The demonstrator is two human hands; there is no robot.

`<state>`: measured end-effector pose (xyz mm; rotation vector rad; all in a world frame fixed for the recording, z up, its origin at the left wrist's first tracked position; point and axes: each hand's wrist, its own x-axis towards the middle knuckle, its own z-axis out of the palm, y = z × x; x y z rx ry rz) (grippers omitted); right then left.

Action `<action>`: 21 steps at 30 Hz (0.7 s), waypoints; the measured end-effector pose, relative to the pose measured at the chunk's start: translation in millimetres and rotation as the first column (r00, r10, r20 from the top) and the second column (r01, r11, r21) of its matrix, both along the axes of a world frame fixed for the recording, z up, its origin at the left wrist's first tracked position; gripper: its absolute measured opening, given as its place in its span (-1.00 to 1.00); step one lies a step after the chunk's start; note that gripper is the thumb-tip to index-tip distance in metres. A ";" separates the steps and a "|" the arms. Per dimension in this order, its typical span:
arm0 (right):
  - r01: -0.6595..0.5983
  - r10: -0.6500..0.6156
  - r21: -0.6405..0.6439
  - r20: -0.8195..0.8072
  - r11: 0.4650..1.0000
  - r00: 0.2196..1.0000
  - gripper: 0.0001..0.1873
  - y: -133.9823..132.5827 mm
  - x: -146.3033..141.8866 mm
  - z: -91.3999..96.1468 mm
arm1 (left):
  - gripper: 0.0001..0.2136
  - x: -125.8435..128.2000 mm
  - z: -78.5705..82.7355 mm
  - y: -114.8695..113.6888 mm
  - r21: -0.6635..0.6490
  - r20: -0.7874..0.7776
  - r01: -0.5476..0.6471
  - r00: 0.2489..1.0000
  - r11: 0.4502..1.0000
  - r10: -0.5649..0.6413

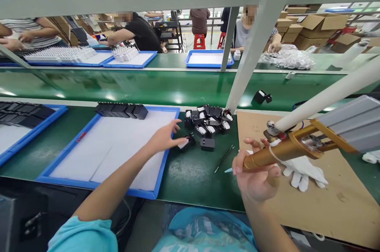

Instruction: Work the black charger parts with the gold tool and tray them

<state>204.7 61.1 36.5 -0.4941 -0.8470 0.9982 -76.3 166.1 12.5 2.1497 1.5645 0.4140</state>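
My left hand [163, 137] reaches over the tray's right edge, thumb and fingers apart. Its thumb tip is at a small black plug adapter [190, 140] with a white label; whether they touch I cannot tell. Behind it lies a pile of similar adapters [208, 119], and one more adapter [208, 144] sits alone in front. My right hand [257, 180] curls from below around the front end of a gold cylindrical tool [276, 153], partly hidden by it. A pale blue tip [228, 170] sticks out beyond the fingers, in line with the tool.
A blue-rimmed tray [162, 165] carries a row of black adapters [121, 110] at its far edge. Tweezers [224, 159] lie on the green bench. White gloves [305, 172] rest on cardboard [335, 200]. A slanted post [252, 38] rises ahead; co-workers sit beyond the green belt [166, 85].
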 end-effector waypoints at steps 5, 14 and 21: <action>0.010 -0.010 0.002 0.015 1.000 1.000 -0.64 -3.4 0.0 2.7 | -0.39 31.2 -6.1 -49.2 -0.080 -0.046 0.010 0.999 0.997 -0.014; -0.004 0.005 -0.026 0.014 1.000 1.000 -0.61 -11.6 -3.1 6.3 | -0.35 43.3 -15.6 -127.9 -0.233 0.253 0.042 0.967 0.971 0.018; -0.032 0.032 0.001 -0.003 0.999 0.999 -0.67 -20.7 -7.7 10.8 | -0.54 54.3 -25.2 -137.4 -0.249 0.346 0.060 0.938 0.967 0.031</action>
